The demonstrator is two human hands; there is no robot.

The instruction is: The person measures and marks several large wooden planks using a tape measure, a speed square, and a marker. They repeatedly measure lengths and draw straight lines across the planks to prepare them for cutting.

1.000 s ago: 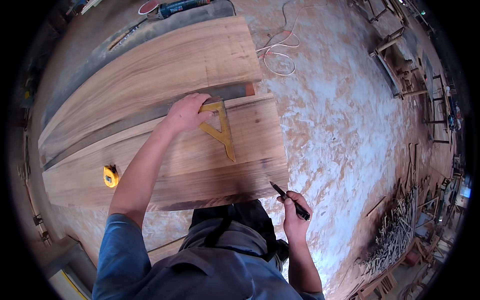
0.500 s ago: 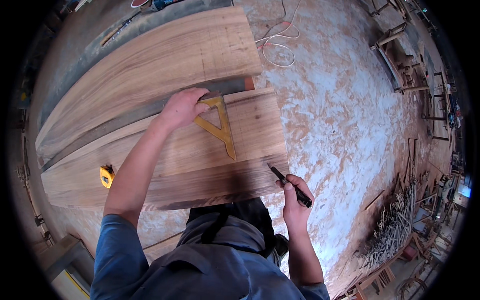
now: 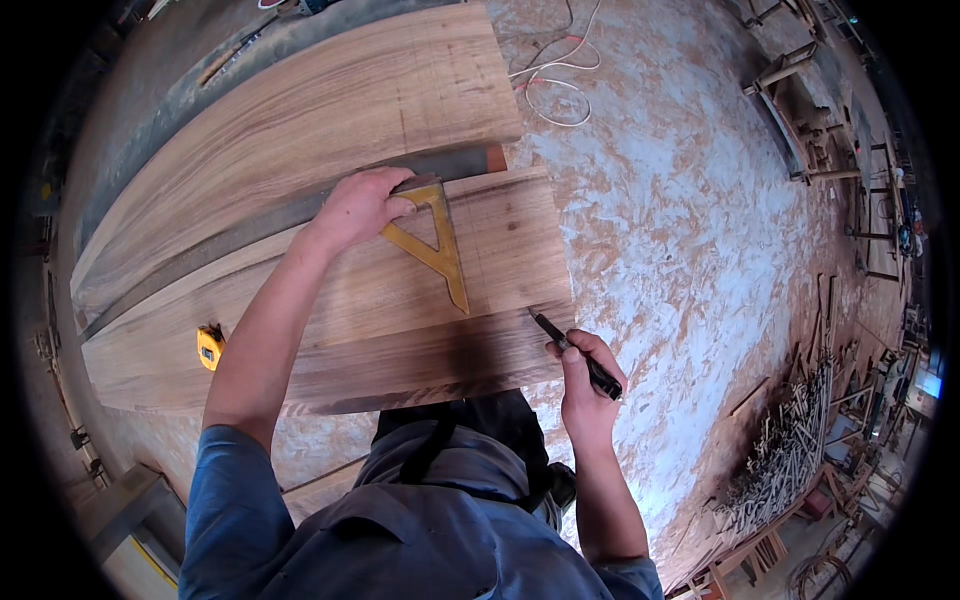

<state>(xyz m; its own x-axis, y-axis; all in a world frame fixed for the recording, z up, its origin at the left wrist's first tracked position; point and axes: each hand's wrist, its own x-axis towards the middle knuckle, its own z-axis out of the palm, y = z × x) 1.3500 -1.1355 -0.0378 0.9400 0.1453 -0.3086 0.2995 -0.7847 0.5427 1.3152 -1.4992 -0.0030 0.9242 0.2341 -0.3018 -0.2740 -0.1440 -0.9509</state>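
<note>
My left hand (image 3: 362, 208) is closed on the upper corner of a yellow triangular carpenter's square (image 3: 436, 250), thumb on its face. The square lies flat on the nearer wooden board (image 3: 330, 330), its fence by the board's far edge and its point toward me. In my right hand (image 3: 588, 375) is a slim black pen-like tool (image 3: 590, 368), pinched between thumb and fingers. Its thin tip points up and left, over the board near its right end; whether it touches the wood I cannot tell. A yellow tape measure (image 3: 209, 347) rests on the board beside my left forearm.
Beyond a dark gap lies a second wide board (image 3: 310, 120). A dark bar (image 3: 455, 166) with an orange-brown end shows between the boards. A pale cable (image 3: 560, 95) loops on the dusty floor (image 3: 680, 260). Thin offcuts (image 3: 780, 450) are heaped at the right.
My right hand has moved slightly up and left with the black tool, its tip now farther over the board. My left hand stays on the square. The whole view has shifted a little.
</note>
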